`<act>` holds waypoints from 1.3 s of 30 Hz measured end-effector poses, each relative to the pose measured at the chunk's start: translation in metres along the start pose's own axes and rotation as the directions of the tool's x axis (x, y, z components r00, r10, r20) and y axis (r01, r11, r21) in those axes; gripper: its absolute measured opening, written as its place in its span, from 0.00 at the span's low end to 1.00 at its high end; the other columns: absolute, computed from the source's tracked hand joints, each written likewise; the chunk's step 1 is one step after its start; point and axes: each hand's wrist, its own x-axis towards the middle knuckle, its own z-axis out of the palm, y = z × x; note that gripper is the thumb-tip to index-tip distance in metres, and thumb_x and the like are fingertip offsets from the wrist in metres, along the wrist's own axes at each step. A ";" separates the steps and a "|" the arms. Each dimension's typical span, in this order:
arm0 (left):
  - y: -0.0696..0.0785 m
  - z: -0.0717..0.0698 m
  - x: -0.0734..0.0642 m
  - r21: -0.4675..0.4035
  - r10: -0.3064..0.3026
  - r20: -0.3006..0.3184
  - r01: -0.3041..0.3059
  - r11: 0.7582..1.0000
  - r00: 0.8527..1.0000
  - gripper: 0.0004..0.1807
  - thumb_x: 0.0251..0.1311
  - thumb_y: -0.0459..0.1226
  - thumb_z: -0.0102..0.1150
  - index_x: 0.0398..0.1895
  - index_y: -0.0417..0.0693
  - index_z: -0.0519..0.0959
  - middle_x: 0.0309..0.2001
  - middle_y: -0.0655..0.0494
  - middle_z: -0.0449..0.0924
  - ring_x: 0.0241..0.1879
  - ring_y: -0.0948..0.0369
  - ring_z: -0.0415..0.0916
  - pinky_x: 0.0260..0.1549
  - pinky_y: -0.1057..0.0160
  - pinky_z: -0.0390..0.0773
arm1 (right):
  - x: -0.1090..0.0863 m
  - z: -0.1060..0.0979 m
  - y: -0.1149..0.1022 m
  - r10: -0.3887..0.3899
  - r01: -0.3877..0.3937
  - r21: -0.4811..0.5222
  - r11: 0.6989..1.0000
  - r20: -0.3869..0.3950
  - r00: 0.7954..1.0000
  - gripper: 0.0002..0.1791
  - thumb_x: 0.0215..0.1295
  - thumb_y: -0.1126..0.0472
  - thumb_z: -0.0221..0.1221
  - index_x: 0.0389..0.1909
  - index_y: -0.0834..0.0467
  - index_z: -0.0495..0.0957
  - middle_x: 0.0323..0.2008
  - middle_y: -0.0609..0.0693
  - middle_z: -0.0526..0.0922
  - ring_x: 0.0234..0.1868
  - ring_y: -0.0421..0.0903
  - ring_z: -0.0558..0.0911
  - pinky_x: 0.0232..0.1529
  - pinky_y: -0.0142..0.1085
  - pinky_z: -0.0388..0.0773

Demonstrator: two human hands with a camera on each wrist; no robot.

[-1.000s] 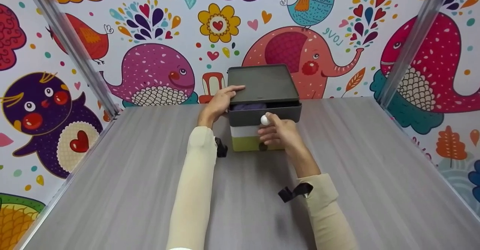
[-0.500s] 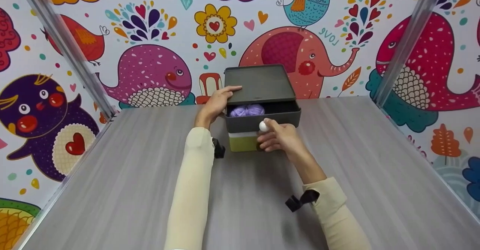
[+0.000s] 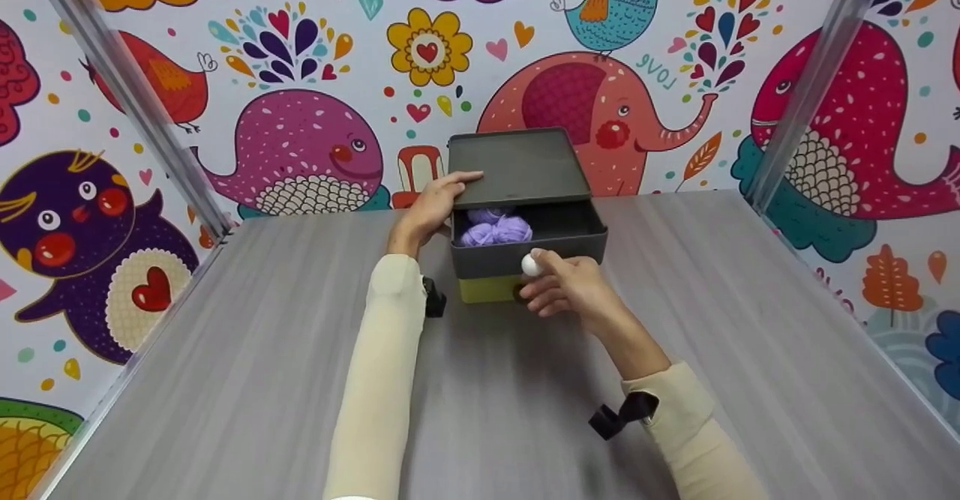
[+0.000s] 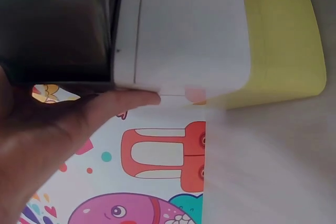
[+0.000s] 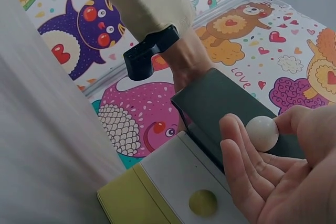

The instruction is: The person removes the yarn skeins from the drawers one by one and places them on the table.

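A small stacked drawer box (image 3: 517, 166) stands at the back of the table with its dark grey top drawer (image 3: 480, 261) pulled out. Inside lie balls of purple yarn (image 3: 499, 232), toward the left. My right hand (image 3: 574, 286) pinches the drawer's round white knob (image 5: 262, 134) between thumb and fingers. My left hand (image 3: 431, 208) holds the box's upper left side, fingers over the top and thumb (image 4: 131, 99) along the side. Below are a white middle drawer (image 5: 178, 169) with a yellow-green knob (image 5: 203, 203) and a yellow-green bottom one (image 3: 487, 290).
The grey wood-grain table (image 3: 300, 350) extends around the box. A wall with printed cartoon animals (image 3: 315, 155) rises right behind it. Metal posts (image 3: 142, 103) stand at the back corners. A black camera mount (image 3: 624, 415) sits at the right wrist.
My right hand has drawn the top drawer toward me, and more of the purple yarn now shows. The left hand keeps its place on the box.
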 end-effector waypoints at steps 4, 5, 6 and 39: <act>0.000 0.001 0.001 0.002 0.007 0.008 -0.007 1.000 1.000 0.24 0.79 0.41 0.31 0.72 0.64 0.69 0.77 0.50 0.58 0.62 0.48 0.70 0.51 0.43 0.80 | -0.004 -0.001 0.000 -0.003 0.003 -0.006 1.000 0.004 1.000 0.29 0.74 0.47 0.53 0.48 0.72 0.79 0.23 0.49 0.87 0.22 0.42 0.85 0.25 0.33 0.83; 0.000 0.001 0.001 0.001 0.008 0.010 -0.008 1.000 1.000 0.24 0.79 0.41 0.31 0.72 0.64 0.69 0.77 0.50 0.57 0.63 0.47 0.69 0.52 0.42 0.80 | -0.005 -0.001 0.000 -0.003 0.003 -0.010 1.000 0.006 1.000 0.28 0.74 0.47 0.53 0.48 0.72 0.79 0.23 0.49 0.87 0.22 0.42 0.85 0.25 0.33 0.83; -0.001 0.001 0.001 0.001 0.009 0.012 -0.009 1.000 1.000 0.24 0.79 0.41 0.31 0.72 0.64 0.69 0.77 0.50 0.57 0.64 0.47 0.69 0.52 0.41 0.80 | -0.006 -0.001 0.000 -0.001 0.001 -0.012 1.000 0.008 1.000 0.28 0.74 0.46 0.53 0.47 0.72 0.80 0.23 0.49 0.87 0.22 0.42 0.85 0.25 0.33 0.83; -0.003 -0.001 -0.003 0.016 0.062 0.015 -0.062 0.998 0.998 0.25 0.79 0.41 0.30 0.73 0.61 0.68 0.75 0.47 0.60 0.57 0.47 0.74 0.54 0.37 0.78 | -0.044 -0.005 0.007 0.012 -0.003 -0.057 0.998 0.150 0.989 0.29 0.72 0.44 0.56 0.44 0.70 0.82 0.24 0.50 0.87 0.22 0.41 0.84 0.26 0.33 0.82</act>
